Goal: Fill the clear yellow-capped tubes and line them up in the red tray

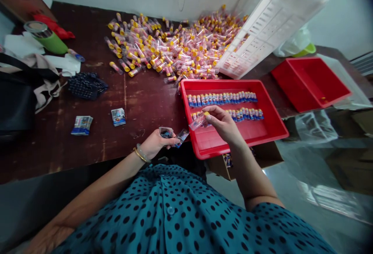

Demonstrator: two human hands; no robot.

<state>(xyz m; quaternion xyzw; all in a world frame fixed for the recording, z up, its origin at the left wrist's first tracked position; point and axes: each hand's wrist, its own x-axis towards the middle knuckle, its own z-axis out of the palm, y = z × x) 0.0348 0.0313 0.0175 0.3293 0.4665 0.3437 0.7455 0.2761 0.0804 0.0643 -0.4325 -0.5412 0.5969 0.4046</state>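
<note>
My left hand [159, 142] is closed on small printed sleeves [182, 136] in blue and black, near the table's front edge. In my right hand [223, 124] is a clear plastic tube with a yellow cap [199, 122], pinched between thumb and fingers above the red tray. That tray [236, 133] holds two rows of capped tubes in blue printed sleeves [221, 98]. Behind it lies a large heap of clear tubes with yellow caps and pink contents [175, 48]. Two stacks of printed sleeves, one larger [82, 125] and one smaller [118, 117], rest on the table to the left.
A white plastic crate [271, 25] stands tilted against the heap. At right is a red bin [311, 83]; below the tray, a cardboard box [220, 166]. A green bottle [48, 38], dark cloth [87, 86] and black bag [16, 98] occupy the left side.
</note>
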